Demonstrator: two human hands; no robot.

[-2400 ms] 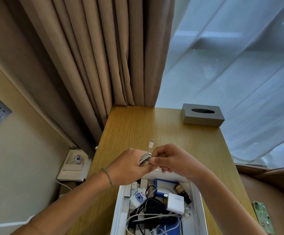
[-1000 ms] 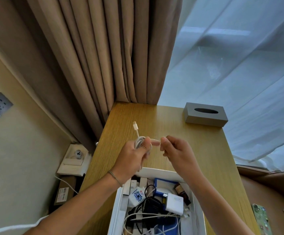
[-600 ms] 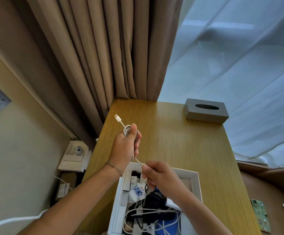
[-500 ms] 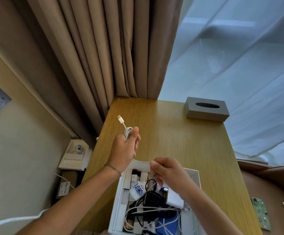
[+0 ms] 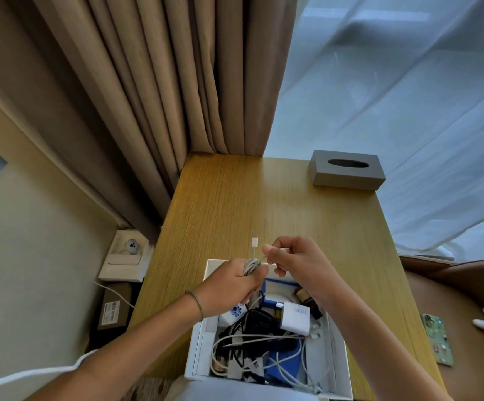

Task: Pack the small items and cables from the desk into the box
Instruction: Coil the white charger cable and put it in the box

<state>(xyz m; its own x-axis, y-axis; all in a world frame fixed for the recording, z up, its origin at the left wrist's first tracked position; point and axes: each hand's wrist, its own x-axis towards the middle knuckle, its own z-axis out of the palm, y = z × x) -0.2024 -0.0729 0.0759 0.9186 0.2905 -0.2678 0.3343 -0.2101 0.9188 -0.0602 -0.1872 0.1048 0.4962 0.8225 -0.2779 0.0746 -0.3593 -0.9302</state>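
Risen from the box since half a second ago, right hand (image 5: 295,263) again pinches the loose end of the thin white charging cable (image 5: 252,264). Coil gripped in closed fingers of left hand (image 5: 232,285), connector upright, above far edge of the white cardboard box (image 5: 198,357). Box: already holds chargers and cables. Wooden desk (image 5: 235,204): grey tissue holder (image 5: 347,172) only. Packing judged nearly complete.

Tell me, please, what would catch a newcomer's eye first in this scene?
Most striking are the two hands at centre, the left hand gripping a coiled white cable while the right hand pinches its loose end. Directly beneath them sits an open white box crammed with chargers and tangled cords. A grey tissue box stands alone at the wooden desk's far right corner.
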